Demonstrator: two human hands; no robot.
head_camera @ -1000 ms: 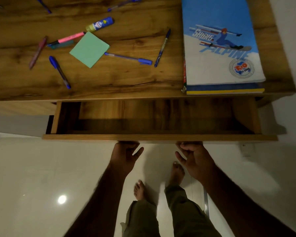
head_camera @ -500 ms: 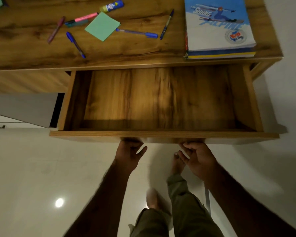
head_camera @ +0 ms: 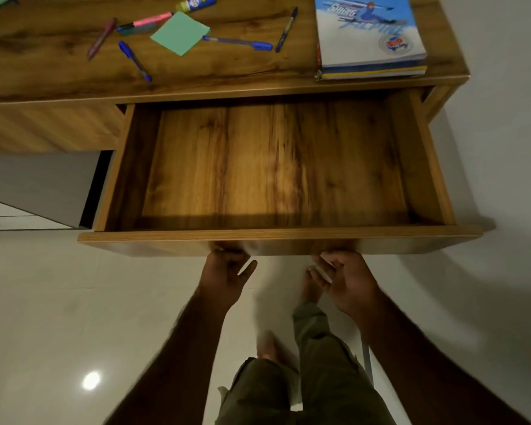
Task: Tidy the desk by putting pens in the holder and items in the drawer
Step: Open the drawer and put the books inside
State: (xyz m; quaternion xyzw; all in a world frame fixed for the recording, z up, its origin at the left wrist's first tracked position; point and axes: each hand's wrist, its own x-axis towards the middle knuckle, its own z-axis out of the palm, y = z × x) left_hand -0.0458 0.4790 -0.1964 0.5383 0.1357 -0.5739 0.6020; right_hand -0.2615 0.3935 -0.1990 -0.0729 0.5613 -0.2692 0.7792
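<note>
A wooden drawer (head_camera: pixel 279 239) stands pulled far out of the desk (head_camera: pixel 59 78), and nothing lies inside it. My left hand (head_camera: pixel 227 274) and my right hand (head_camera: pixel 347 280) both have their fingers curled under the drawer's front panel, thumbs free. On the desktop lie several pens: a blue one (head_camera: pixel 134 60), another blue one (head_camera: pixel 238 42), a dark one (head_camera: pixel 286 29), a maroon one (head_camera: pixel 101 38) and a pink highlighter (head_camera: pixel 149 21). A green sticky pad (head_camera: pixel 180 33), a glue stick (head_camera: pixel 196 2) and a stack of notebooks (head_camera: pixel 370 41) lie there too. No pen holder is in view.
My legs and bare feet (head_camera: pixel 311 289) stand on the white tiled floor below the drawer. A grey cabinet side (head_camera: pixel 37 185) sits under the desk on the left. The wall runs along the right.
The drawer has slid out from a narrow gap to nearly its full depth, with both hands pulling its front towards me. I have stepped back.
</note>
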